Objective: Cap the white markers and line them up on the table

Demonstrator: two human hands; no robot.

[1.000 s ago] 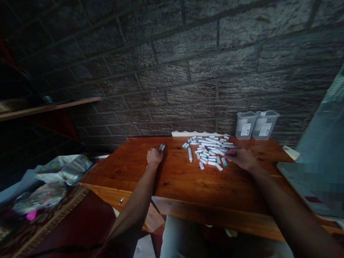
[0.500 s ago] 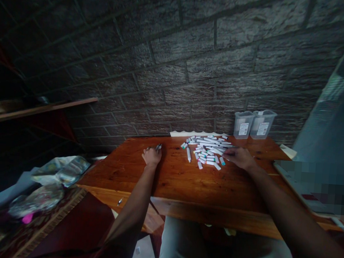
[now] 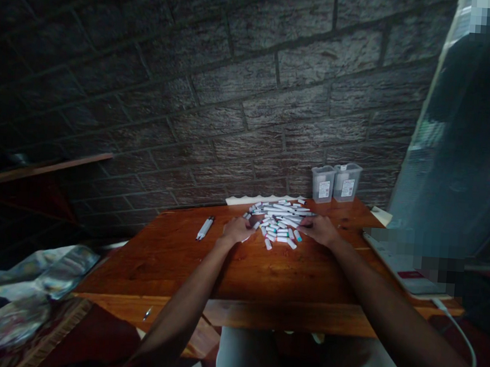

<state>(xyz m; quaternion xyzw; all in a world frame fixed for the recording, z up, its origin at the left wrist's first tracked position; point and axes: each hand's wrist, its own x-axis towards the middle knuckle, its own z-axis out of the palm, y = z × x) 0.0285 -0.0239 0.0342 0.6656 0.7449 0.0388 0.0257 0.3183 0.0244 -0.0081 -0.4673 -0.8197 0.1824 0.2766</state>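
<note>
Presently both hands, left hand (image 3: 237, 229) and right hand (image 3: 319, 229), rest on the marker pile (image 3: 276, 222); grip indiscernible. Markers appear light, rigid, slippery; grasp mid-barrel.

Bare table (image 3: 173, 257) left of markers (image 3: 278, 222)

A dim room: dark brick wall (image 3: 252, 83) behind a reddish wooden table (image 3: 173, 257), shelf (image 3: 45, 165) at left.

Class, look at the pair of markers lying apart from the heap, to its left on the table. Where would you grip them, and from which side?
Grip the pair of markers around mid-barrel, coming from above. They lie flat side by side on the table, with bare wood all round, so fingers can likely close across both barrels. The left hand is nearest.
</note>
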